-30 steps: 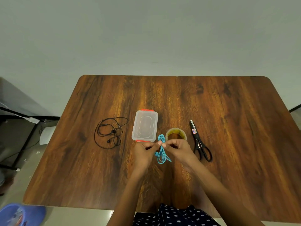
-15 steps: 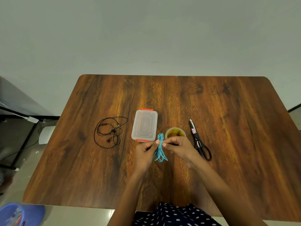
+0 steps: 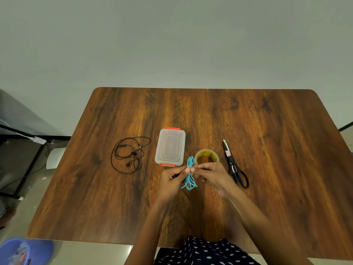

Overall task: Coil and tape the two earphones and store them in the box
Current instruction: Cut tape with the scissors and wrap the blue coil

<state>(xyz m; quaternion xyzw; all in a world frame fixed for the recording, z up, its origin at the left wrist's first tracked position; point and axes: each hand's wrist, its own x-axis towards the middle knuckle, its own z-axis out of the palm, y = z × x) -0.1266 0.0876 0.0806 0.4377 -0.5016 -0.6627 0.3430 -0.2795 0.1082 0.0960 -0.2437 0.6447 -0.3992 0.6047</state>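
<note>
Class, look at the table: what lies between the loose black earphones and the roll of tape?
In the head view, the clear plastic box, lid on with orange clips, lies between the black earphones and the tape roll.

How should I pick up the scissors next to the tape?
Probably by the black looped handles. The scissors lie flat and closed on the table, blade tip pointing away from the person and handles nearest them, just right of the right hand. Come from the near side, so fingers meet the loops, not the blades.
</note>
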